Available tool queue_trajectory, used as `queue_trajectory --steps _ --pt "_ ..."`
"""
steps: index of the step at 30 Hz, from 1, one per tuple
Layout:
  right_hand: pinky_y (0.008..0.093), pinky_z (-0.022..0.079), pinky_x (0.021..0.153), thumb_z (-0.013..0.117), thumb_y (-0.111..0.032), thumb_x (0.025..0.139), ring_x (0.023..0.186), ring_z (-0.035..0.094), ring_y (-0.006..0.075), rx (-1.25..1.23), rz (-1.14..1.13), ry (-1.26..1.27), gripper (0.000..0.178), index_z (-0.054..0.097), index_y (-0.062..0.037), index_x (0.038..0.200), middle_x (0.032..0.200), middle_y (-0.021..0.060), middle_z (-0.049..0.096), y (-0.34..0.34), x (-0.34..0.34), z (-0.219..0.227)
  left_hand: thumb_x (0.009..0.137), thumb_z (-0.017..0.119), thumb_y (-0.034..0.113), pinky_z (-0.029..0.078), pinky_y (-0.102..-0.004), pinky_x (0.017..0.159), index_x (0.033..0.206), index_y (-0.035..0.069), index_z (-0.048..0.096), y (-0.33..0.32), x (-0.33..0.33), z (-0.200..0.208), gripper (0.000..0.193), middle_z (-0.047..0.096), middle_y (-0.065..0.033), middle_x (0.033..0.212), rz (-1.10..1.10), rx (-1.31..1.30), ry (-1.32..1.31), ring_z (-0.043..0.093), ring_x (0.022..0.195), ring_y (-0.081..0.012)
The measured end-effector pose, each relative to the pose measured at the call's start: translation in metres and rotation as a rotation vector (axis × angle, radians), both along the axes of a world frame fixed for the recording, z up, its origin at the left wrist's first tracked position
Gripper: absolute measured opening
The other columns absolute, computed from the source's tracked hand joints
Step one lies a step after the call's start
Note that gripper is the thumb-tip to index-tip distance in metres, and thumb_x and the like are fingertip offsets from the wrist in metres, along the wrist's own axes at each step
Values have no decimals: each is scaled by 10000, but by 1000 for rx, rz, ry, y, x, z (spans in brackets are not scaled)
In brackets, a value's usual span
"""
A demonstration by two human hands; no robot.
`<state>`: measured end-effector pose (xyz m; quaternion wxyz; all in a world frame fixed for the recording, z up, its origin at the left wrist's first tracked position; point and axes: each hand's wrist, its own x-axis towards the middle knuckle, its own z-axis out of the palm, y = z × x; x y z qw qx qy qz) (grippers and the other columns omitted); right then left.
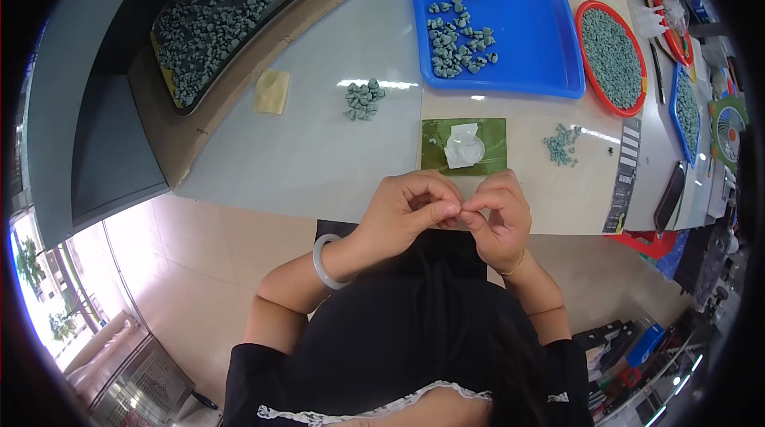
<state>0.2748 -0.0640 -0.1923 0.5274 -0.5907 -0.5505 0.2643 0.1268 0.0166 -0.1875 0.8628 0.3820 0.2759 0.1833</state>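
My left hand and my right hand meet fingertip to fingertip at the table's near edge. Both are closed in a pinch, and whatever sits between the fingertips is too small to make out. Just beyond them lies a green mat bearing a small clear round dish on a white scrap. To the left is a little heap of grey-green heart-like pieces. On the right, a scatter of smaller grey-green bits lies on the table.
A blue tray holds more grey-green pieces at the back. Beside it stands a red-rimmed round basket full of small ones. A dark tray of pieces fills the far left. A yellowish paper square and a dark phone-like slab lie farther out.
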Motion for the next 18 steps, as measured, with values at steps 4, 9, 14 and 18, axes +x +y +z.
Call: queue_trajectory --steps 4,9,14,18 --pt "273 378 581 690 -68 670 667 462 184 -24 -40 23 119 603 -75 751 724 41 511 -1 -1 -1 820 581 82 500 -243 682 829 -29 578 1 1 0 111 558 -85 849 9 25 -14 585 739 -138" --pt "271 362 585 691 -72 661 659 428 181 100 67 -250 116 611 -74 744 707 21 482 4 9 1 815 566 30 488 -228 649 823 -35 580 7 -4 -3 67 557 -81 848 -71 100 54 580 724 -128" --pt "279 368 575 696 -46 620 641 437 190 83 138 -373 131 616 -84 716 673 13 488 9 12 10 808 565 10 483 -222 647 830 -42 581 9 -7 -4 59 564 -82 865 -115 53 90 582 724 -124" --pt "289 379 583 693 -27 614 661 464 201 36 124 -377 137 600 -65 707 681 29 501 18 18 14 795 571 -9 500 -240 698 875 -40 577 6 -7 -1 86 566 -88 928 -10 -14 47 606 806 -154"
